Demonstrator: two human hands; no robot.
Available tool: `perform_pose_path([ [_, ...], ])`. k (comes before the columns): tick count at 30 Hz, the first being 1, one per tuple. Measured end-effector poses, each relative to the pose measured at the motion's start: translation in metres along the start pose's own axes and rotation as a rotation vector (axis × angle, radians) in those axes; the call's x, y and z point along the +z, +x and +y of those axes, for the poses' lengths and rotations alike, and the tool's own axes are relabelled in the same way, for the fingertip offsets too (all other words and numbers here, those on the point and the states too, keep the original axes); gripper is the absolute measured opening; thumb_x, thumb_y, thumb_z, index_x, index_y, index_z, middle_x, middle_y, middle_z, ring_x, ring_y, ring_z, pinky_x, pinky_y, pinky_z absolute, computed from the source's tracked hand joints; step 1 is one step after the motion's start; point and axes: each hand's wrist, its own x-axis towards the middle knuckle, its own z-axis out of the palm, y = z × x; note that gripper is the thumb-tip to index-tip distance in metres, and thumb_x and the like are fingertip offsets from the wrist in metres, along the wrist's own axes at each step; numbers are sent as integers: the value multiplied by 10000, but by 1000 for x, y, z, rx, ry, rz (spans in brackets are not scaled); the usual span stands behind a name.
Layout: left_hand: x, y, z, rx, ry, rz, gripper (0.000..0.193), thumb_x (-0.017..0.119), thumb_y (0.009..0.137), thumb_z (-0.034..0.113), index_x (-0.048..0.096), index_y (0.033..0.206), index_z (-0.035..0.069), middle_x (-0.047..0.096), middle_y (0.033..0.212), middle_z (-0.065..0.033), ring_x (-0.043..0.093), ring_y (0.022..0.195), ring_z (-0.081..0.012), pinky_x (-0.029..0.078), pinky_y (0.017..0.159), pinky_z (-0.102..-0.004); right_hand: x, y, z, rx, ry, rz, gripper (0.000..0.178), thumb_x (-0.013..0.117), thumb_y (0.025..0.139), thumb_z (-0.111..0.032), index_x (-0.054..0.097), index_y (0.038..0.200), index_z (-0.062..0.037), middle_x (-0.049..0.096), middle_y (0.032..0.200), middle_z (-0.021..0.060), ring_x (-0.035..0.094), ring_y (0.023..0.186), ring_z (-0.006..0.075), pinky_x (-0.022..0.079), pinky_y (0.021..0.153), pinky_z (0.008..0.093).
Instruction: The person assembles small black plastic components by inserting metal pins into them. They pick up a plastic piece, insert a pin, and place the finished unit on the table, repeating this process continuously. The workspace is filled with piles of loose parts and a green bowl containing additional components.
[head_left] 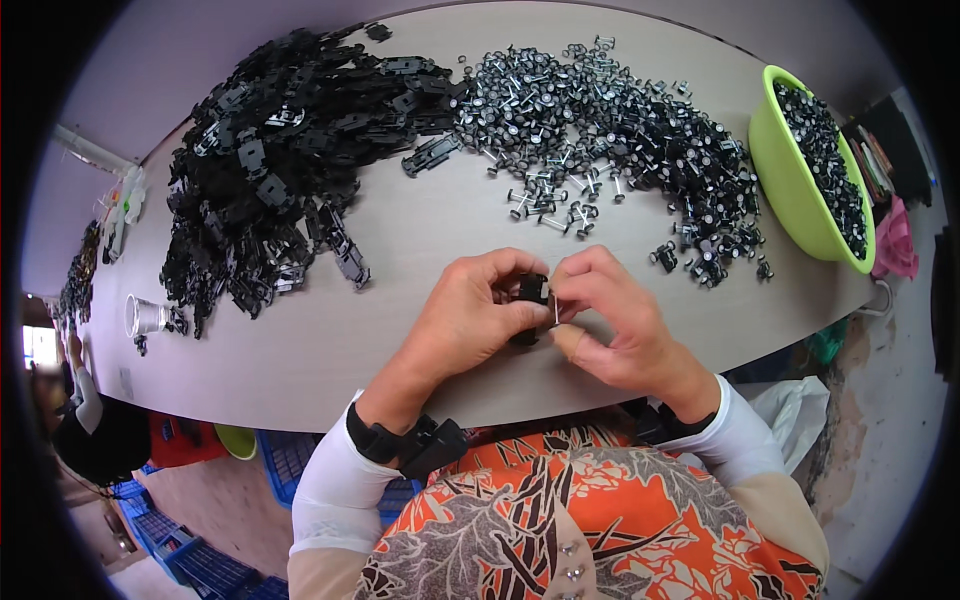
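Black and small, a plastic part [533, 288] is gripped by the left hand [470, 312] at the near middle of the table [420, 215], and a thin metal rod [556, 311] is pinched in the right hand [615, 325] just beside it. Flat black parts [270, 165] are heaped at the far left, wheeled axles [610, 130] at the far middle, and a green basin [778, 170] is set at right.
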Motion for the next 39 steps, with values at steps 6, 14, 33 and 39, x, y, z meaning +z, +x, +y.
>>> perform_pose_path([
  [6,-7,2,12,-24,-189,139,126,734,814,81,627,870,48,640,709,9,525,526,-35,380,451,-163,-14,-4,1,-23,-134,84,365,668,682,81,573,1023,-12,556,1019,109,606,729,192,518,602,293],
  [14,10,8,4,-180,-477,-72,182,634,915,152,531,981,17,613,788,-77,608,528,-140,490,436,-226,-8,-8,6,-97,-259,119,395,656,677,102,572,1044,-16,558,1034,128,613,705,228,500,554,316],
  [33,33,5,-3,-142,-341,-31,194,628,928,249,622,904,57,573,701,28,490,577,-36,341,492,-185,-6,-15,1,-47,-298,203,475,700,623,111,589,1065,-20,609,927,102,627,807,276,525,649,342],
  [39,27,7,-2,-168,-471,-120,187,646,915,231,621,929,46,587,738,14,508,588,-54,360,496,-187,-6,-20,4,-99,-314,265,465,744,637,68,609,1075,-11,639,950,116,645,810,269,533,651,325],
])
